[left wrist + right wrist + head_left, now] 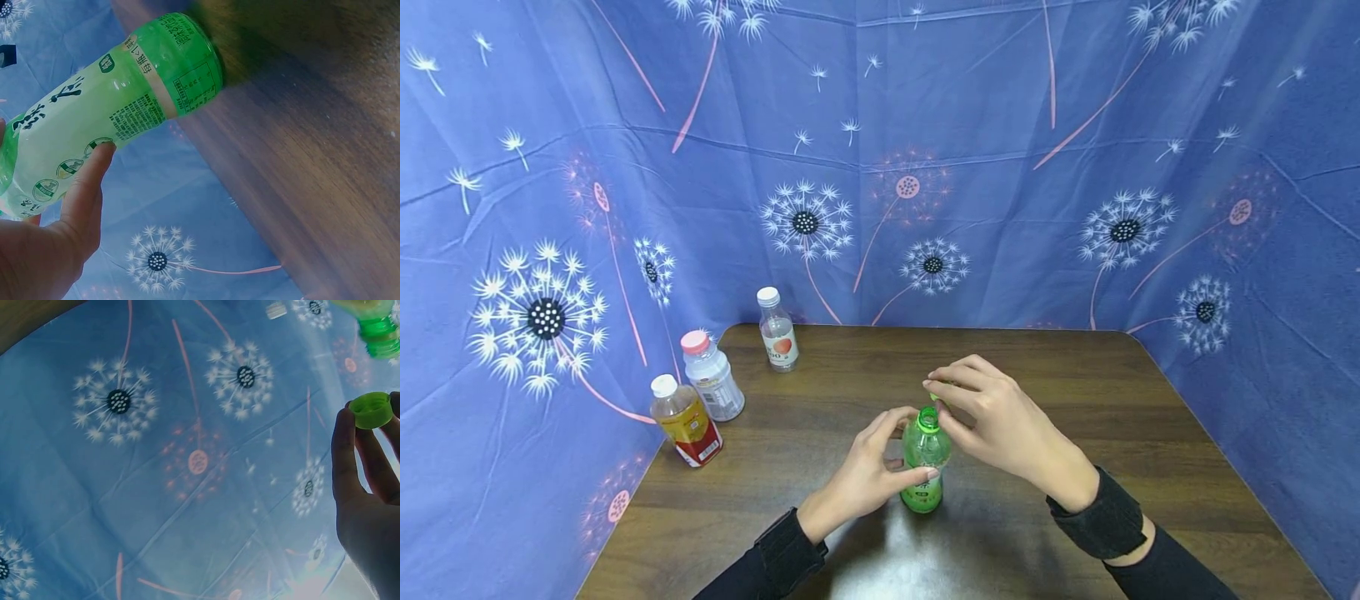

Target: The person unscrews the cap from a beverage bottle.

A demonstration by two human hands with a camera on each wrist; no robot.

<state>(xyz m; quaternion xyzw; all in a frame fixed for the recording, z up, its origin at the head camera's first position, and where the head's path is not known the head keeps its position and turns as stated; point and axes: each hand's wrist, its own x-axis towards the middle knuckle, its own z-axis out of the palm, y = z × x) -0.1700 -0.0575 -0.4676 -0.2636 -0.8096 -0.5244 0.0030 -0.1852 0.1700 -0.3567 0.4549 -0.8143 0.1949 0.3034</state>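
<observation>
A green plastic bottle (922, 496) with a green and white label is upright, its base at the wooden tabletop. My left hand (867, 468) grips it round the upper body, thumb across the front. In the left wrist view the bottle's label (94, 106) shows dark printed characters. The bottle's neck (928, 418) is uncapped. Just above and right of that mouth is my right hand (1000, 417), pinching a light green bottle cap (372, 412) between its fingertips. The cap is off the neck, its hollow side showing in the right wrist view.
Left on the wooden table (1045, 367) stand a white-capped bottle of amber drink (688, 423), a pink-capped whitish bottle (717, 382) and a clear bottle (778, 333) with a peach-coloured picture. A blue dandelion-print cloth (1000, 208) hangs behind and beside the table.
</observation>
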